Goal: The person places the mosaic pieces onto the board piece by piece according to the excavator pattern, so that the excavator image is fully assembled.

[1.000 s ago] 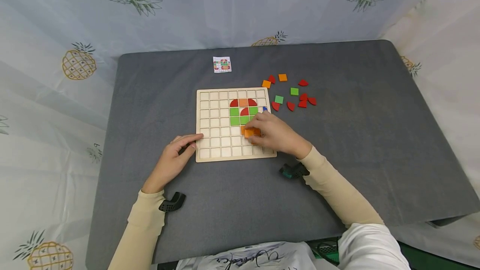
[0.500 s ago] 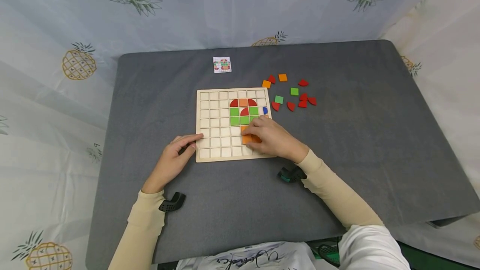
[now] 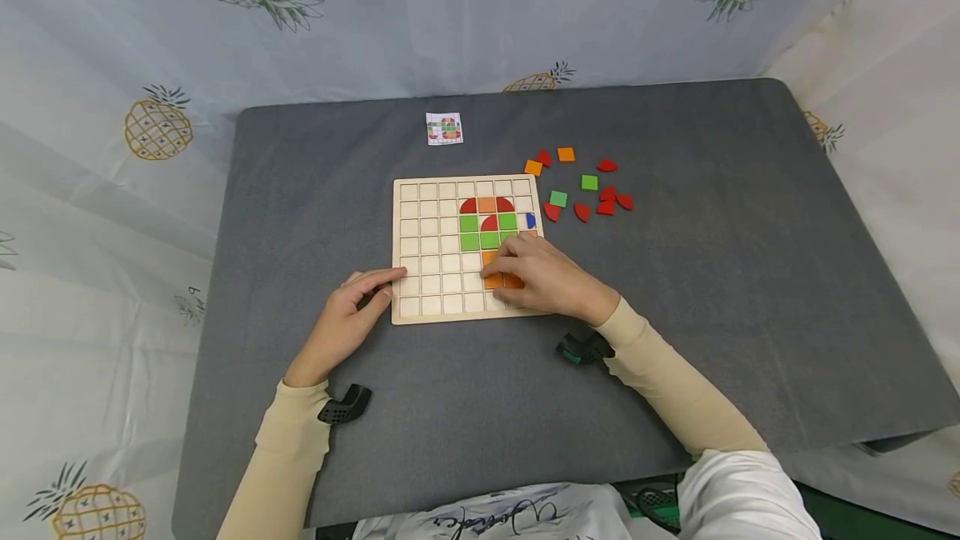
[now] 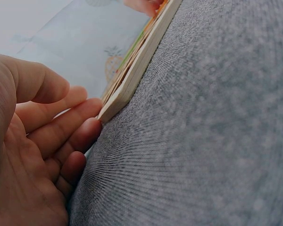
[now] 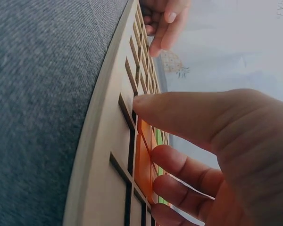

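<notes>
The wooden grid board (image 3: 438,261) lies flat before me, with red, green and orange pieces set in its cells. My left hand (image 3: 351,311) rests at its left edge, fingers loosely extended and fingertips touching the rim in the left wrist view. Over the board's lower right, my right hand (image 3: 547,277) has thumb and fingers spread around an orange square tile (image 3: 492,281), which lies in a cell. Beside it sits another orange tile (image 3: 513,281), partly under the hand. Green squares (image 3: 489,240) and a red quarter-circle piece (image 3: 489,224) fill cells above.
A small printed pattern card (image 3: 444,129) lies behind the board. Loose pieces are scattered to the right: red quarter circles (image 3: 581,212), green squares (image 3: 588,182) and orange squares (image 3: 566,155). A blue piece (image 3: 530,221) is at the board's right side.
My right hand has come down and slightly toward me with an orange tile, which now lies in a cell. The blue piece is uncovered. My left hand has stayed put.
</notes>
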`<action>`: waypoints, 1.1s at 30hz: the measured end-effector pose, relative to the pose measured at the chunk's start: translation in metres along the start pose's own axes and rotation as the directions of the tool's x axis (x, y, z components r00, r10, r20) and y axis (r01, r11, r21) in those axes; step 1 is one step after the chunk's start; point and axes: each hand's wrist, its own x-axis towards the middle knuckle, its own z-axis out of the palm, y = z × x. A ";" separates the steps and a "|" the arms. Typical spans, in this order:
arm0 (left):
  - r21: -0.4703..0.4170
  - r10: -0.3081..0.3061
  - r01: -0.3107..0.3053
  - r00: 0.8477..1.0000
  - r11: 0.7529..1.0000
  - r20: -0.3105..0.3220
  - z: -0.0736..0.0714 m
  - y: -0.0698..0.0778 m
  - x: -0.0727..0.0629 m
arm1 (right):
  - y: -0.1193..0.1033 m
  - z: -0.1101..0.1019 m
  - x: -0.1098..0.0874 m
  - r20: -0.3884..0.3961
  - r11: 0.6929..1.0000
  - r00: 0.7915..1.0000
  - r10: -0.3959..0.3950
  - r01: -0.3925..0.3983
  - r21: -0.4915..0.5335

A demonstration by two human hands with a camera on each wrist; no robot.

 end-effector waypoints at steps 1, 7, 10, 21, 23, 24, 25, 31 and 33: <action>0.000 0.000 0.000 1.000 1.000 0.000 0.000 0.000 0.000 | 0.000 0.000 0.000 -0.003 1.000 1.000 -0.003 0.003 0.001; -0.001 0.005 -0.005 1.000 1.000 0.001 0.000 0.001 0.000 | 0.001 -0.005 -0.001 -0.012 0.999 1.000 -0.003 0.003 0.038; -0.004 0.003 -0.003 1.000 1.000 0.004 -0.001 0.002 0.000 | 0.002 -0.013 -0.002 -0.022 0.997 1.000 0.017 -0.015 0.074; -0.003 -0.012 0.012 1.000 1.000 0.008 -0.001 0.002 0.000 | 0.019 -0.044 -0.010 -0.137 0.993 0.986 0.097 -0.087 0.081; 0.001 -0.013 0.013 1.000 1.000 0.009 -0.001 0.002 0.000 | 0.023 -0.048 -0.012 -0.165 0.991 0.979 0.120 -0.109 0.072; 0.002 -0.013 0.013 1.000 1.000 0.009 -0.001 0.001 0.000 | 0.025 -0.050 -0.013 -0.174 0.990 0.976 0.131 -0.121 0.068; 0.004 -0.014 0.014 1.000 1.000 0.009 -0.001 0.001 0.000 | 0.027 -0.052 -0.014 -0.181 0.989 0.973 0.144 -0.133 0.068; 0.008 -0.018 0.018 1.000 1.000 0.010 -0.001 0.002 0.000 | 0.039 -0.061 -0.020 -0.196 0.971 0.952 0.233 -0.218 0.096; 0.005 -0.019 0.019 1.000 1.000 0.012 -0.001 0.002 0.000 | 0.044 -0.062 -0.021 -0.199 0.962 0.942 0.269 -0.252 0.107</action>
